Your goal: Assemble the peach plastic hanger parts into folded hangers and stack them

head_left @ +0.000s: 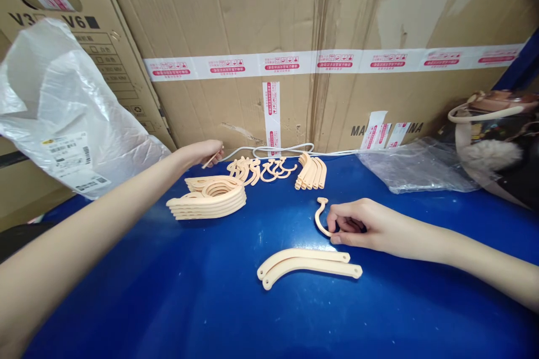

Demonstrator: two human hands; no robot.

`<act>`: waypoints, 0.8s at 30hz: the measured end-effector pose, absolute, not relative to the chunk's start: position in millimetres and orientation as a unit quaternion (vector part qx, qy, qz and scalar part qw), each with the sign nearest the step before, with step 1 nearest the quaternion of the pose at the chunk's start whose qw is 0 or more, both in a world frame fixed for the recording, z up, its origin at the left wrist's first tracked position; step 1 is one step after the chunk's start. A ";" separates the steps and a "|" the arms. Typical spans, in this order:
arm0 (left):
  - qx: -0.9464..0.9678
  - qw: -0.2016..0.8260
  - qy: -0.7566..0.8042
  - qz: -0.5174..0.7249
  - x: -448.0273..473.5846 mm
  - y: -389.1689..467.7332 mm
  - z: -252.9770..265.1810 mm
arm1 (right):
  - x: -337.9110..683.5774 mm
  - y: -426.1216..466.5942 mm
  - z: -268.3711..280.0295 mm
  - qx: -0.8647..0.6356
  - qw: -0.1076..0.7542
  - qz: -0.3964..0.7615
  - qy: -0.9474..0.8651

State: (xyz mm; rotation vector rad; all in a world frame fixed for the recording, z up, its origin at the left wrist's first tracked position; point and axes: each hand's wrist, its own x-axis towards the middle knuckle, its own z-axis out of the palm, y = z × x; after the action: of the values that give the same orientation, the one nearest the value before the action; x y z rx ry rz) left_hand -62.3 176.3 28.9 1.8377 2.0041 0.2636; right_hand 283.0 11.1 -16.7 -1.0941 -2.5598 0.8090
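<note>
Before taped carton (236, 22) — right hand (352, 225) holds hook (317, 219).

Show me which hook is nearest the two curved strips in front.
The hook pinched in the right hand; the other hooks lie bunched farther back, near the cardboard.

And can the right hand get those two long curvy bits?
Probably yes: the right hand holds a hook, but nothing seems to block its way to the long bits.

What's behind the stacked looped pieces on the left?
Behind the stack: the left hand holding a thin piece, small curved parts, a white cord and a cardboard box. The tabletop right behind the stack is hidden.
</note>
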 end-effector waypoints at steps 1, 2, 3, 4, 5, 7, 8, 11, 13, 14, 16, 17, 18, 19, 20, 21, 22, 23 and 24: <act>0.650 0.208 0.726 0.088 -61.3 175.3 28.3 | 283.0 10.9 -16.6 -0.375 0.122 0.276 -0.877; 0.642 0.217 0.731 0.079 -60.1 174.0 27.9 | 283.1 10.7 -16.5 -0.375 0.122 0.276 -0.877; 0.636 0.223 0.736 0.071 -58.8 172.5 27.7 | 283.1 10.6 -16.5 -0.374 0.123 0.276 -0.877; 0.632 0.228 0.738 0.065 -57.5 170.9 27.6 | 283.1 10.6 -16.5 -0.374 0.122 0.277 -0.877; 0.631 0.231 0.738 0.058 -56.0 169.4 27.7 | 283.1 10.6 -16.6 -0.375 0.121 0.277 -0.876; 0.631 0.233 0.738 0.049 -53.2 166.8 28.1 | 283.0 10.7 -16.8 -0.375 0.121 0.278 -0.876; 0.632 0.231 0.738 0.046 -51.9 166.0 28.4 | 282.9 10.8 -17.0 -0.376 0.120 0.277 -0.876; 0.637 0.220 0.738 0.035 -49.2 165.6 28.7 | 282.8 10.9 -17.3 -0.375 0.119 0.273 -0.878; 0.639 0.210 0.740 0.025 -49.0 166.9 28.3 | 282.8 10.5 -17.2 -0.373 0.119 0.269 -0.880; 0.640 0.206 0.740 0.019 -49.4 167.9 27.8 | 282.9 10.1 -17.0 -0.372 0.119 0.265 -0.882; 0.643 0.198 0.740 0.008 -50.7 169.9 26.7 | 283.1 9.0 -16.1 -0.373 0.117 0.250 -0.886; 0.644 0.194 0.740 0.003 -51.4 170.7 26.0 | 283.1 8.4 -15.6 -0.374 0.114 0.241 -0.888; 0.647 0.189 0.739 0.001 -51.9 171.3 25.4 | 283.2 7.8 -15.0 -0.376 0.110 0.232 -0.890; 0.649 0.184 0.738 0.000 -52.4 171.5 24.9 | 283.3 7.4 -14.5 -0.378 0.106 0.226 -0.891; 0.651 0.176 0.738 0.001 -52.6 171.3 24.5 | 283.4 7.1 -14.1 -0.381 0.101 0.221 -0.892; 0.654 0.168 0.737 0.004 -52.9 170.7 24.3 | 283.5 7.1 -13.8 -0.383 0.098 0.217 -0.893; 0.658 0.156 0.737 0.009 -53.1 169.9 24.4 | 283.7 7.4 -13.7 -0.385 0.096 0.214 -0.893; 0.662 0.141 0.736 0.017 -53.5 168.7 25.0 | 283.9 7.8 -13.7 -0.388 0.095 0.211 -0.892; 0.666 0.122 0.735 0.028 -54.1 167.4 26.2 | 284.2 8.5 -13.7 -0.392 0.094 0.208 -0.891</act>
State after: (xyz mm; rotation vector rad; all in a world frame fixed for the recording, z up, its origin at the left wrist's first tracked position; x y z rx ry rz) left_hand -54.1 167.4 26.2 1.9436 2.1463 0.0803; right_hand 284.2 8.5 -13.7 -1.1617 -2.6434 0.6174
